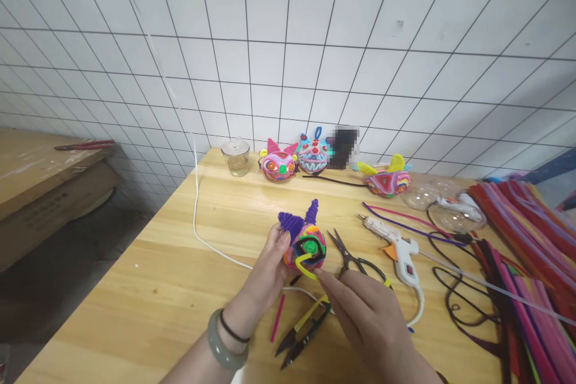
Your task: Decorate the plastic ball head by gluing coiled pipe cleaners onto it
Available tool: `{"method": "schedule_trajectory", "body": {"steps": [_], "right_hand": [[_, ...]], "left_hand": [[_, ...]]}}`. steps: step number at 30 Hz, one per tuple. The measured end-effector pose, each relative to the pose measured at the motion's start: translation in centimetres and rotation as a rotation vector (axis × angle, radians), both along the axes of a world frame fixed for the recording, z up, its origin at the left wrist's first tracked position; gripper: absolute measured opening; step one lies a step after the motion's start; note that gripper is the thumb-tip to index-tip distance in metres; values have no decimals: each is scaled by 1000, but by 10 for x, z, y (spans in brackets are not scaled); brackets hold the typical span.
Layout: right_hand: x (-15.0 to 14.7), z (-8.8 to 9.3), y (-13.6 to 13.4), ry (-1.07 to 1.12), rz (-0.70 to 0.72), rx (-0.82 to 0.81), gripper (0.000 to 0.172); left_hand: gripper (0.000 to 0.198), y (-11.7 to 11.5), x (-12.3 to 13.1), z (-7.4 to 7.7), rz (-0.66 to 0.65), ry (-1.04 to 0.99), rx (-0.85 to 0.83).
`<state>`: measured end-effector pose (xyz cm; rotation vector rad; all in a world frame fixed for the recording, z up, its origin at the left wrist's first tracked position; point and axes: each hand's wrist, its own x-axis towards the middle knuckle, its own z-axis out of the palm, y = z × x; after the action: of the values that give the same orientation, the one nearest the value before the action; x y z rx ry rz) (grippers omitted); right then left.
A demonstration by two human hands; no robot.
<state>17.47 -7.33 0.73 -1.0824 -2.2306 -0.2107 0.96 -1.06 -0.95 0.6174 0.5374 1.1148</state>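
Observation:
My left hand point(265, 273) is closed round a small pipe-cleaner animal head point(303, 241), multicoloured with two purple ears, held just above the wooden table point(148, 306). My right hand point(360, 306) reaches in from the lower right; its fingertips pinch the end of a yellow pipe cleaner point(306, 265) that curls across the front of the head. Black scissors point(355, 258) lie just right of the head. Yellow-handled thread snips point(303, 336) and a short pink pipe-cleaner piece point(278, 318) lie below my hands.
A white glue gun point(398, 249) lies right of the scissors, its white cord point(196, 204) running across the table. Three finished pipe-cleaner heads point(279, 163) and a glass cup point(236, 157) stand by the tiled wall. Bundles of pipe cleaners point(526, 252) fill the right side. Cardboard boxes point(40, 180) sit left.

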Motion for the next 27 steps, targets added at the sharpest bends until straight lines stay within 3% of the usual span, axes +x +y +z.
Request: {"method": "schedule_trajectory", "body": {"steps": [3, 6, 10, 14, 19, 27], "right_hand": [[-1, 0, -4, 120, 5, -6, 32], [-3, 5, -9, 335, -33, -89, 21], [2, 12, -10, 594, -189, -215, 13], [11, 8, -7, 750, -312, -328, 15], [8, 6, -5, 938, -229, -538, 18], [7, 15, -6, 865, -258, -500, 13]], "left_hand": [[25, -1, 1, 0, 18, 23, -20], [25, 0, 0, 4, 22, 49, -69], [31, 0, -1, 12, 9, 80, -90], [44, -1, -1, 13, -58, 160, -82], [45, -1, -2, 9, -119, 181, -52], [52, -3, 1, 6, -125, 198, -65]]}}
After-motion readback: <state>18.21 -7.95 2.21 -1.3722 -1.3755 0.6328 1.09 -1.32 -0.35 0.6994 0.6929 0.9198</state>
